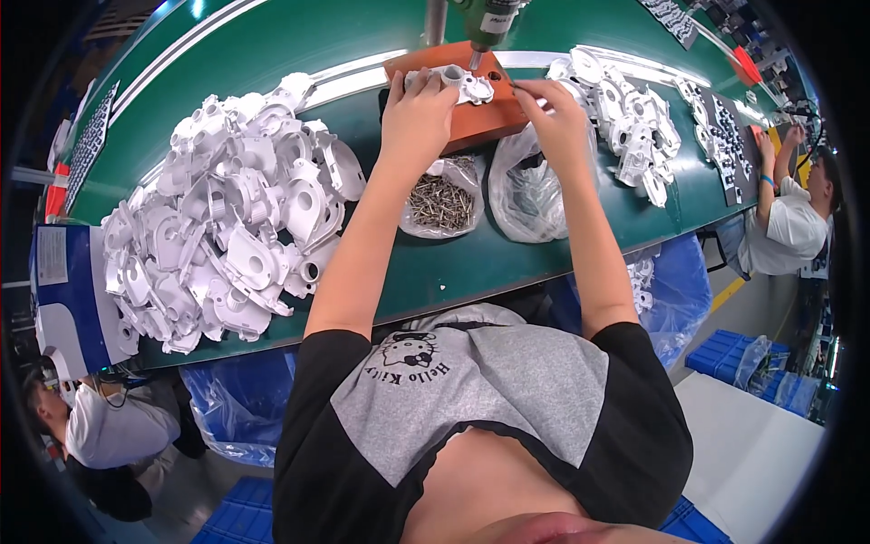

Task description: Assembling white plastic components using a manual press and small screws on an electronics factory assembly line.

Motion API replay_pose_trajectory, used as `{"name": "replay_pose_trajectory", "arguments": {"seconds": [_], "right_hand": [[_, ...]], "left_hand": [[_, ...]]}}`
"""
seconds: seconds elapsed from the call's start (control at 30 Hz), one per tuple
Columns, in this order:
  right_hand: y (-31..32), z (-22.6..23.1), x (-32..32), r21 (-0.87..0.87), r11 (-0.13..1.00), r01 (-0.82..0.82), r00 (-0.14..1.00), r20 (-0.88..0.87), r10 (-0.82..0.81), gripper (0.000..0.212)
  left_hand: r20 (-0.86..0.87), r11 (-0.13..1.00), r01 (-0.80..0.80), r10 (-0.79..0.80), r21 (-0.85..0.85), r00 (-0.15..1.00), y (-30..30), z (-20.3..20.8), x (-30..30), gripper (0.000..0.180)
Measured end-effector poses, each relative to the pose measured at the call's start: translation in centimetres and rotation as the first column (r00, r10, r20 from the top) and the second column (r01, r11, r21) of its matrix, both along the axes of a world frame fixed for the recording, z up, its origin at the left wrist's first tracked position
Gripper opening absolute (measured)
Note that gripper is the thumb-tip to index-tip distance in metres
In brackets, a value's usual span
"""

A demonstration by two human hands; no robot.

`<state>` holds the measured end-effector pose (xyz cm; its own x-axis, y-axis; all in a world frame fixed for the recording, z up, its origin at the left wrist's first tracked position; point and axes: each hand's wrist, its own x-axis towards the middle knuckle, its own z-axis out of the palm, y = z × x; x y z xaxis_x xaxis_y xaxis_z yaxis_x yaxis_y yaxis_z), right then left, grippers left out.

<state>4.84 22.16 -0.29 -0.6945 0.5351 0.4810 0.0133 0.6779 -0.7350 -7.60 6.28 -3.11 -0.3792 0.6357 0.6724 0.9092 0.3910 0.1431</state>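
My left hand (418,118) has its fingers bent over a white plastic part (476,89), holding it on an orange block (473,127) at the far side of the bench. My right hand (555,118) is at the block's right end, thumb and fingertips pinched together. Whatever may be in that pinch is too small to make out. Above the white part hangs a green powered driver (490,23), its tip pointing down at the block. Below my left wrist sits a clear bag of metal screws or pins (441,207).
A large heap of white plastic parts (236,208) covers the bench's left side; a smaller heap (625,118) lies right. A crumpled clear bag (536,201) sits below my right hand. Blue-lined bins (675,290) stand under the near edge. Other people work at both sides.
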Motion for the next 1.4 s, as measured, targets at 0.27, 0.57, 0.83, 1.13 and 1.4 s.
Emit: {"name": "replay_pose_trajectory", "arguments": {"seconds": [0.27,0.57,0.83,1.13,1.4], "right_hand": [[1.8,-2.1,-6.2,0.457,0.872,-0.177,0.983,0.047,0.175,0.016],[0.0,-1.5,-4.4,0.635,0.737,-0.232,0.971,0.106,0.215,0.021],[-1.5,-0.5,-1.8,0.521,0.846,-0.108,0.993,0.015,0.117,0.032],[-7.1,-1.7,5.0,0.304,0.745,-0.594,0.782,0.435,0.446,0.010],[-8.3,-2.8,5.9,0.463,0.752,-0.468,0.865,0.413,0.284,0.013]], "left_hand": [[0.220,0.987,0.145,-0.127,-0.070,0.967,-1.3,1.4,-0.2,0.016],[0.204,0.986,0.155,-0.141,-0.053,0.969,-1.3,1.2,-0.6,0.018],[0.302,0.983,0.182,-0.168,-0.019,0.938,-1.5,1.6,-0.4,0.020],[0.430,0.983,0.125,-0.055,-0.136,0.901,-1.6,1.7,-0.3,0.028],[0.316,0.991,0.128,-0.130,0.027,0.940,-1.3,0.9,-0.7,0.018]]}}
